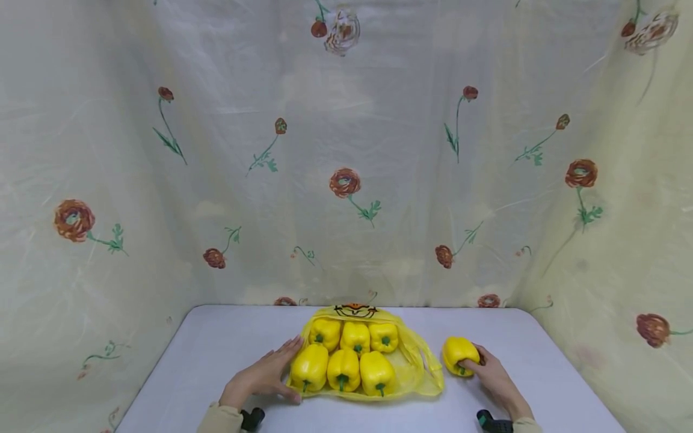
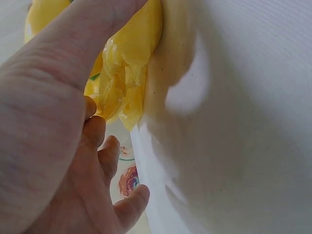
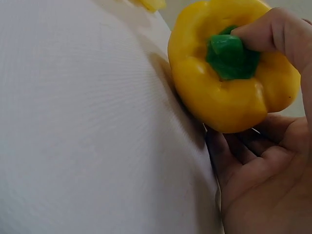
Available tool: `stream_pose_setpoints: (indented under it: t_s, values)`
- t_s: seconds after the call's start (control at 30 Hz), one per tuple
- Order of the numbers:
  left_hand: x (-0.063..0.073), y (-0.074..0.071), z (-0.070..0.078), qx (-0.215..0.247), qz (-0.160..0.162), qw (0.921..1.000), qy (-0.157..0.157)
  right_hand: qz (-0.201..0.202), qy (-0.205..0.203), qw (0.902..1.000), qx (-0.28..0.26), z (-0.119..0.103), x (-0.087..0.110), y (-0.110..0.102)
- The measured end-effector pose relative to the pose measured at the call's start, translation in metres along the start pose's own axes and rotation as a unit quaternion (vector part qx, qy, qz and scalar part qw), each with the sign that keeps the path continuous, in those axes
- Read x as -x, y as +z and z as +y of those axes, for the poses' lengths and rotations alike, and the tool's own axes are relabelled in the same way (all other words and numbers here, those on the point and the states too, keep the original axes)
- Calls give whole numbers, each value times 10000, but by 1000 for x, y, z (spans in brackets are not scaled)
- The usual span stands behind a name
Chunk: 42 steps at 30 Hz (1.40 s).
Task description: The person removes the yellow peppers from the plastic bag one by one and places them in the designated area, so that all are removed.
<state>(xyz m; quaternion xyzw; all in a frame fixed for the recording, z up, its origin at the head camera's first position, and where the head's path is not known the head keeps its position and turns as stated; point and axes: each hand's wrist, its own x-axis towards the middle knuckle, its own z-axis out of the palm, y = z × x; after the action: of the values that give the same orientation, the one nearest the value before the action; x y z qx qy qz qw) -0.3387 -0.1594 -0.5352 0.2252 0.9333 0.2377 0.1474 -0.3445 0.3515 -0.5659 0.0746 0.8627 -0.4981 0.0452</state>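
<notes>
- Curtain (image 1: 400,150): pale sheeting with a printed flower pattern; encloses the back and both sides of the work area.
- Table (image 1: 216,337): white top; supports the bag and its contents.
- Yellow bag (image 1: 414,376): translucent, laid flat near the middle of the table. A printed design (image 1: 355,310) shows at its far edge; loose, crumpled film extends at its right end.
- Bag contents: six yellow peppers within the bag's outline, in two rows of three. The back row (image 1: 355,337) sits directly behind the front row (image 1: 343,370); stems face the near side of the table. Whether film covers every pepper cannot be told.
- Left hand (image 1: 269,373): fingers extended, thumb spread apart; positioned at the bag's left edge beside the front-left pepper. It grips no pepper.
- Right hand (image 1: 491,373): grips the single pepper (image 1: 457,355), thumb at the stem side, other fingers around the body.
- Single pepper location: outside the bag, to its right with a gap between, just left of the right palm. Contact with the table cannot be confirmed.
- Wrist devices (image 1: 252,419): dark units, one worn at each wrist.
- Green stem (image 3: 229,53): centred on the single pepper's end, with the right thumb against it.
</notes>
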Motion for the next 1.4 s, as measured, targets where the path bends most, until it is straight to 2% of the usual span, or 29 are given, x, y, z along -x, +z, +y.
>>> stream_pose_setpoints:
  t_s: [0.3,0.57,1.0,1.4]
  values:
    - [0,-1,2,73,-38,9999,-75,-109,-87,9994,322,-1,-2,0]
    - [-1,-1,2,88,-12,9999,-75,-205,-119,9993,301,-4,-1,1]
    - [-2,2,0,73,9,9999,-99,-384,117,9990,177,-3,-4,1]
    - [-1,1,2,87,3,9999,-84,-454,153,9988,106,-10,2,0]
